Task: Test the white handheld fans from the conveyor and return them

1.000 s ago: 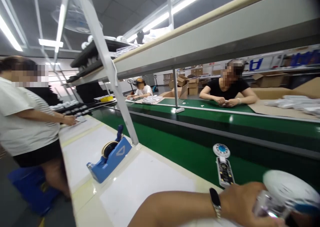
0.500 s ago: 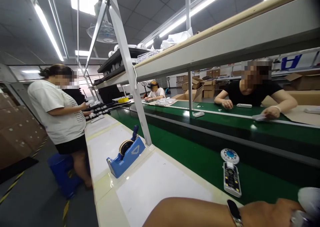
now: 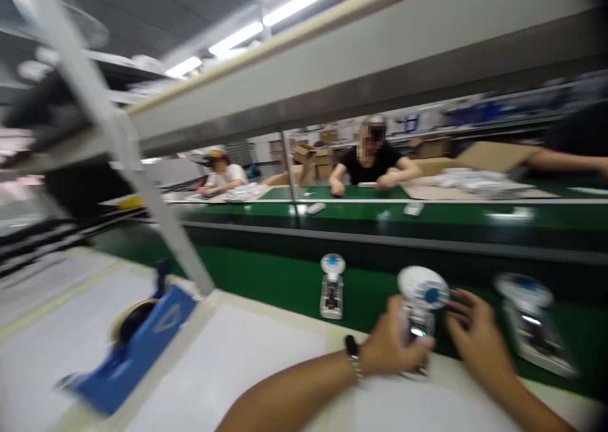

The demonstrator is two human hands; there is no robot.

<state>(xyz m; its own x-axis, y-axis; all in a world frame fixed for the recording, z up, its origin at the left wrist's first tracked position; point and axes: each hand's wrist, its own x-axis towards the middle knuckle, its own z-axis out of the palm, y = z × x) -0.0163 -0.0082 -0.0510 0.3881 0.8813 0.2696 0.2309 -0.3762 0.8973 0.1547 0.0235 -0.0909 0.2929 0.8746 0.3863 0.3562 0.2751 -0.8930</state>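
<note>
My left hand (image 3: pixel 396 343) is closed around the body of a white handheld fan (image 3: pixel 420 287), which has a round head with a blue centre and an uncovered circuit board with a small light glowing. Fingers apart, my right hand (image 3: pixel 477 330) is just right of the fan's head; whether a fingertip touches it I cannot tell. Another opened fan (image 3: pixel 332 289) lies on the green belt to the left. A third opened fan (image 3: pixel 539 324), blurred, is on the belt right of my right hand.
A blue tape dispenser (image 3: pixel 137 349) stands on the white worktop (image 3: pixel 247 349) at left. A slanted white post (image 3: pixel 156 197) and a long overhead shelf (image 3: pixel 294 83) frame the bench. Beyond the green belt (image 3: pixel 266 270), a person in black (image 3: pixel 368 166) works with white parts.
My view has swung right and the picture is blurred. My left hand and the white fan now show fully, and my right hand has come into view beside it.
</note>
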